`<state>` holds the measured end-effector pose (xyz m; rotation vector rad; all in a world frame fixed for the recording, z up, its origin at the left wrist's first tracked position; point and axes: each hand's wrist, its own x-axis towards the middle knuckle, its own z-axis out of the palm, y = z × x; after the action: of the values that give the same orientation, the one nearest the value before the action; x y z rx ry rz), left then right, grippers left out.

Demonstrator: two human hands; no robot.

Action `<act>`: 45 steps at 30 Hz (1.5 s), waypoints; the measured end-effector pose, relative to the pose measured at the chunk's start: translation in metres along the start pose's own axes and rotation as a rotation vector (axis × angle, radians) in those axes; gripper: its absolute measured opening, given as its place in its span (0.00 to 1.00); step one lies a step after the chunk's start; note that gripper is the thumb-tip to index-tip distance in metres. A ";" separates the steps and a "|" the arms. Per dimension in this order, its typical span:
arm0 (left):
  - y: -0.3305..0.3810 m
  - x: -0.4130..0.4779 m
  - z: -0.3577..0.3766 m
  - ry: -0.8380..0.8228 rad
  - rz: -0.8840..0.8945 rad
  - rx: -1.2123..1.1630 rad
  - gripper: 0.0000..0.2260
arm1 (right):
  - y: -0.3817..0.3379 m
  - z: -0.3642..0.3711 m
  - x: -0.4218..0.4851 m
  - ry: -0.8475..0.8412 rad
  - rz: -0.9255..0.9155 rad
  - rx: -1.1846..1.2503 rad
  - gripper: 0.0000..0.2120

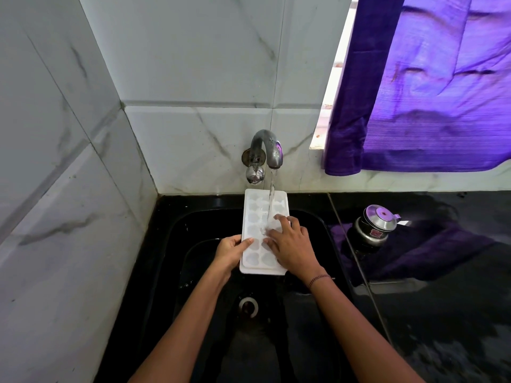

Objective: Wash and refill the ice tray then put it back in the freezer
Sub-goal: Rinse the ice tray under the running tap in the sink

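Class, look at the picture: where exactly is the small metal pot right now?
In the head view, the small metal pot stands on the black counter to the right of the sink, below the purple curtain, apart from both hands.

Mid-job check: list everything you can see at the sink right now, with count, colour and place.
ice tray: one, white, held over the sink under the running water
tap: one, chrome, on the back wall, water flowing
sink: one, black, set in the black counter
drain: one, metal, sink floor
small lidded metal pot: one, steel, on the counter at right
curtain: one, purple, upper right
left hand: grip on the tray's left edge
right hand: fingers spread flat on the tray's compartments
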<state>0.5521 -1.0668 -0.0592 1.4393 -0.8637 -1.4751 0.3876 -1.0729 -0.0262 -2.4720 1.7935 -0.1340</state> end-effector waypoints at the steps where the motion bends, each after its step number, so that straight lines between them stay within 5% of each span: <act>1: 0.001 0.000 0.000 -0.011 -0.002 0.004 0.08 | 0.001 -0.001 -0.001 -0.005 -0.002 0.008 0.19; 13: 0.007 0.002 0.019 -0.108 0.010 0.011 0.08 | 0.001 -0.003 -0.005 0.102 -0.039 0.048 0.17; 30: -0.004 -0.013 0.006 -0.076 -0.032 0.029 0.08 | -0.010 0.006 -0.002 0.020 -0.152 -0.036 0.17; 38: -0.010 -0.018 -0.007 0.001 -0.073 0.080 0.11 | -0.022 0.021 -0.002 -0.058 -0.204 0.126 0.17; 45: -0.012 -0.018 -0.015 0.266 0.022 0.661 0.15 | -0.034 0.045 -0.008 -0.088 -0.175 0.322 0.19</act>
<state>0.5651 -1.0443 -0.0647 2.0370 -1.2552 -0.9777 0.4222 -1.0537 -0.0673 -2.3563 1.3943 -0.2957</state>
